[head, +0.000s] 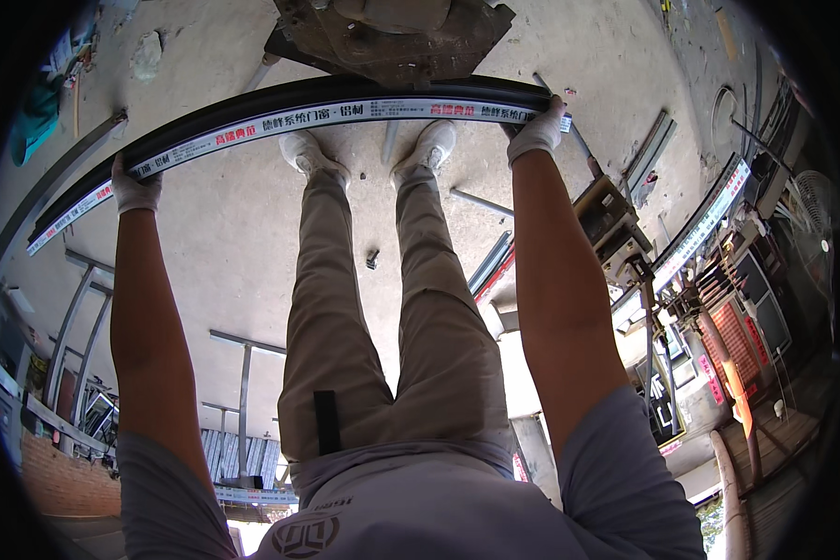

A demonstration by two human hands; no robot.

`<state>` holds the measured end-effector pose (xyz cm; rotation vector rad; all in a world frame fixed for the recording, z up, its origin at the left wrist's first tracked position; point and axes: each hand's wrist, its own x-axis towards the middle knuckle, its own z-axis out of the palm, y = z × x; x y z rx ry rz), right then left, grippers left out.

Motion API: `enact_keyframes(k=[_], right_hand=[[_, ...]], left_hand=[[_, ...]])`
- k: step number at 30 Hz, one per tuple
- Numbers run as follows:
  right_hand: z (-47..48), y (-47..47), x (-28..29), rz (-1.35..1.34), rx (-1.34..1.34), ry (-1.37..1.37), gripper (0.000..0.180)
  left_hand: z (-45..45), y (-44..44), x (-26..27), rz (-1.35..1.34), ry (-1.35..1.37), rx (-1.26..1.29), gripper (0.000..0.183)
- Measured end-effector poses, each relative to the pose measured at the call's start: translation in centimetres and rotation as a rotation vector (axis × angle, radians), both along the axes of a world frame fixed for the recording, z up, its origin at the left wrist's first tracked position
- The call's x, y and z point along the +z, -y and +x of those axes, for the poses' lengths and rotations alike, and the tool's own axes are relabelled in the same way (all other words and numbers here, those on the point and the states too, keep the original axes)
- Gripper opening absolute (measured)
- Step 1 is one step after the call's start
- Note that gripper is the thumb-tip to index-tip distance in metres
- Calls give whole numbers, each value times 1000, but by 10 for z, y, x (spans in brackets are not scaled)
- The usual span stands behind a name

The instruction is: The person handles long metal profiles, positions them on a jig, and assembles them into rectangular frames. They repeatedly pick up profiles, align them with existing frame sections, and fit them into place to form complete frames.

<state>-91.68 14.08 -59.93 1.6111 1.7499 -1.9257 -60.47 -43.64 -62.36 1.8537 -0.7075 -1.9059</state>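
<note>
A long black aluminium profile (252, 103) spans the view in front of me, and the fisheye lens makes it look bent. White protective film with printed writing covers the side facing me. My left hand (136, 187), in a pale glove, grips it some way in from its left end. Close to the other end, my right hand (537, 134), gloved too, is closed around it. Between the hands, the profile's far edge meets the dark, worn metal plate of a machine (392, 49); whether it rests on the plate cannot be told.
A grey metal bar (56, 171) runs along the left, near steel stands (243, 406). Beyond my right forearm is a machine (609, 224) beside another film-covered profile (700, 227). More profiles (651, 150) lie on the concrete floor (224, 280). A small dark scrap (372, 259) lies between my legs.
</note>
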Motion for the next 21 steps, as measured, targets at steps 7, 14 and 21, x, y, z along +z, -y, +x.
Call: enact_keyframes(k=[7, 14, 21], right_hand=[[29, -19, -9, -69, 0, 40, 66], [80, 22, -29, -76, -23, -13, 69], [16, -80, -2, -223, -13, 3, 33]], left_hand=[[-11, -53, 16, -9, -13, -8, 30], [-53, -236, 92, 209, -341, -78, 32], [-25, -185, 138, -12, -347, -93, 43]])
